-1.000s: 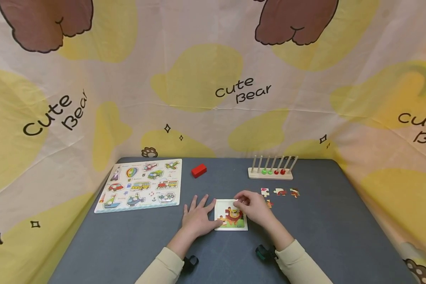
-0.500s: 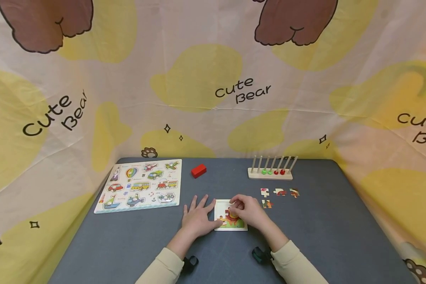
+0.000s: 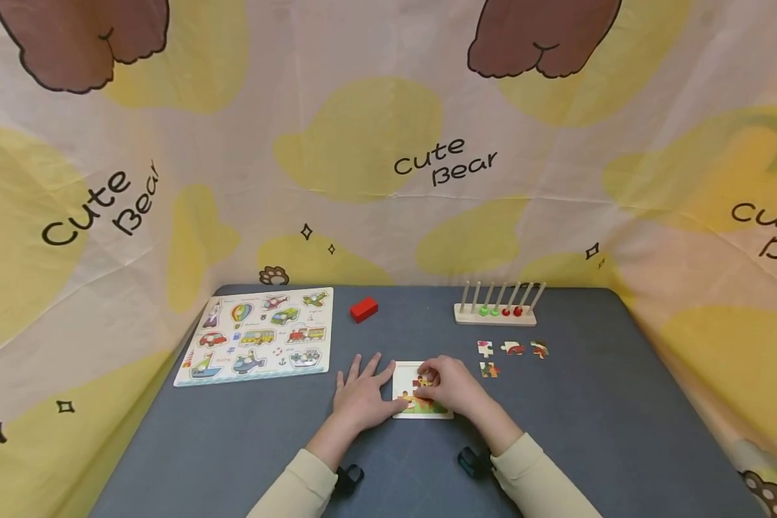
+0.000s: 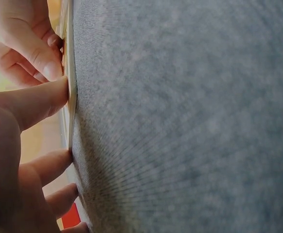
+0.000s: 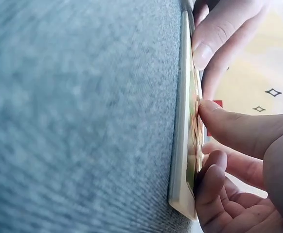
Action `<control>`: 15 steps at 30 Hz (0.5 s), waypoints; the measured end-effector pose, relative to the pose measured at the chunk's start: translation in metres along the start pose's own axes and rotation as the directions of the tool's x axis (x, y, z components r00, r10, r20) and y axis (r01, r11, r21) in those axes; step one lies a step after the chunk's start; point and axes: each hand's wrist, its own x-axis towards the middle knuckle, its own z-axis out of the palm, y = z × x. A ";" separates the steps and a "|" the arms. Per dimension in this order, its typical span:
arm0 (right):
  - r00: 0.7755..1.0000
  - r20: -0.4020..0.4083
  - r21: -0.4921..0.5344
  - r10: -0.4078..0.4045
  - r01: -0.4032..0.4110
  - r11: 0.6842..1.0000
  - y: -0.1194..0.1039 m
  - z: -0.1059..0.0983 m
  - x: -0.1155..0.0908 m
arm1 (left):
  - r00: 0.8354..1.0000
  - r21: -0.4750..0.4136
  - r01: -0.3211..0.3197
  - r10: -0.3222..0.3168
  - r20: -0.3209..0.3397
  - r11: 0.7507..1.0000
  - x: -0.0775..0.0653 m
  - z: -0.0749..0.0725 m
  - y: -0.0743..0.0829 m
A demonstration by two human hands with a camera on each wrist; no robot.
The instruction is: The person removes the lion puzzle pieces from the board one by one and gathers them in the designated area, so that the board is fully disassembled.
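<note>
A small square jigsaw puzzle (image 3: 421, 407) with a lion picture lies in its white-framed tray (image 3: 406, 367) on the table. My left hand (image 3: 361, 398) rests at the tray's left side with fingers spread. Its thumb (image 4: 46, 99) presses on the tray's near-left edge, and its index fingertip touches the upper-left corner. Over the right part of the puzzle, my right hand (image 3: 455, 385) pinches at a puzzle piece between thumb (image 5: 217, 116) and index finger, the other fingers curled. The hand partly hides that piece. Bare white shows at the tray's upper left.
Several loose jigsaw pieces (image 3: 513, 348) lie right of the tray. Behind them stands a wooden peg rack (image 3: 495, 319) with green and red beads. A red block (image 3: 364, 309) sits at the back. A vehicle picture board (image 3: 254, 337) lies at left.
My right hand has moved left and slightly down from the tray's upper right corner onto the puzzle, uncovering a loose piece beside it. My left hand stays in place.
</note>
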 end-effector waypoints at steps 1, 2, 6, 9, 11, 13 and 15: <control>1.000 0.000 -0.004 0.003 -0.003 1.000 0.000 0.000 0.000 | 1.000 0.000 -0.001 0.001 0.000 1.000 0.000 -0.001 0.001; 1.000 0.001 -0.006 0.008 -0.008 1.000 0.000 -0.001 0.001 | 1.000 0.001 -0.001 0.001 0.002 1.000 0.000 -0.001 0.001; 0.999 0.017 0.004 0.029 -0.029 1.000 0.000 -0.001 0.001 | 1.000 0.002 0.004 -0.004 0.008 1.000 -0.001 -0.002 0.002; 0.999 0.019 0.008 0.038 -0.038 0.999 0.000 -0.001 0.001 | 1.000 0.003 0.005 -0.005 0.009 1.000 -0.001 -0.001 0.001; 0.999 0.009 0.008 0.037 -0.038 0.999 0.001 -0.001 0.001 | 1.000 0.002 0.004 -0.004 0.009 1.000 0.000 -0.001 0.001; 0.999 0.001 0.011 0.036 -0.036 0.999 0.001 0.000 0.001 | 1.000 0.003 0.002 -0.002 0.009 1.000 0.000 -0.001 0.001; 0.999 0.000 0.030 0.036 -0.036 0.999 0.002 0.000 0.001 | 1.000 0.003 0.001 -0.001 0.011 1.000 0.000 -0.001 0.001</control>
